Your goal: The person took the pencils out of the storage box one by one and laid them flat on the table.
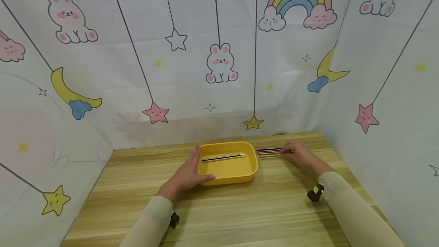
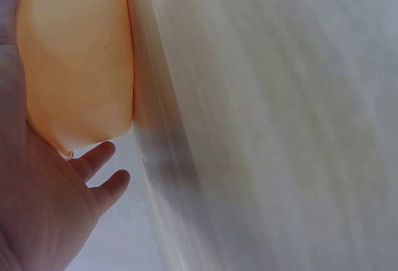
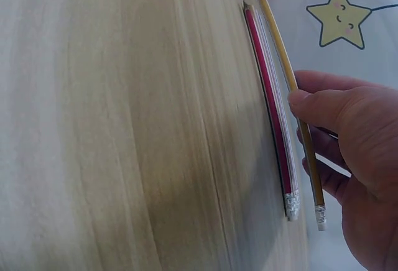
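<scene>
A shallow yellow tray (image 1: pixel 226 180) stands on the wooden table, with striped pencils (image 1: pixel 223 158) lying across its inside. My left hand (image 1: pixel 186 172) holds the tray at its left end, thumb on the near rim and fingers along the left side. In the left wrist view, two fingers spread past the corner of the tray (image 2: pixel 78 59). Right of the tray, my right hand (image 1: pixel 300 155) pinches a yellow pencil (image 3: pixel 286 66) between thumb and fingers. Close beside that pencil lie a red pencil (image 3: pixel 270 100) and silvery striped ones (image 3: pixel 280 112), their eraser ends together.
The wooden table (image 1: pixel 267 209) extends in front of the tray and to both sides. White cloth (image 1: pixel 188 83) printed with rabbits, stars and moons rises behind the table and at both sides. A black wrist camera (image 1: pixel 315 193) sits at the right sleeve.
</scene>
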Demonstrator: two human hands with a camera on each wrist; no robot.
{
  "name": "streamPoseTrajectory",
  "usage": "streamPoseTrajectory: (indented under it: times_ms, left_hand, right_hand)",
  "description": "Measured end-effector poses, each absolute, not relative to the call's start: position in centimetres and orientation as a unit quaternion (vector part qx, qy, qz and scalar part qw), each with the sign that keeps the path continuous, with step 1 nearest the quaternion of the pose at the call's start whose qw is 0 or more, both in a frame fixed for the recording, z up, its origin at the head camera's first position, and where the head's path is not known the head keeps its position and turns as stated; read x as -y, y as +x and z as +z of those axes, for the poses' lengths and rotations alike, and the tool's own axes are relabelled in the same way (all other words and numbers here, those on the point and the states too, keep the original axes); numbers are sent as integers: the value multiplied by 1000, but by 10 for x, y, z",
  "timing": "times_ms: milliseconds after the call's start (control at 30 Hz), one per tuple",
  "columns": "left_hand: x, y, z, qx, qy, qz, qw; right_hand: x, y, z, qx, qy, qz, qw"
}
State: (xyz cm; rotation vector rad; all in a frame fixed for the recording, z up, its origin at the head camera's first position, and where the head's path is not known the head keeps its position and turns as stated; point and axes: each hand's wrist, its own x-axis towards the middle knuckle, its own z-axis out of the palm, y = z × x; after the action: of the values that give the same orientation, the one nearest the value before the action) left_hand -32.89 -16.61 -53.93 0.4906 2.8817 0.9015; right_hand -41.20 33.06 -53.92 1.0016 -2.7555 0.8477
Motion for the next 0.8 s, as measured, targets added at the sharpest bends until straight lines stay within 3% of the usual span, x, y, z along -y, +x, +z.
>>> streamPoseTrajectory:
  times_ms: [800]
  left_hand:
    - [166, -328, -538, -942, 162, 291, 37]
  right_hand:
    - [-329, -410, -552, 907, 298, 292, 59]
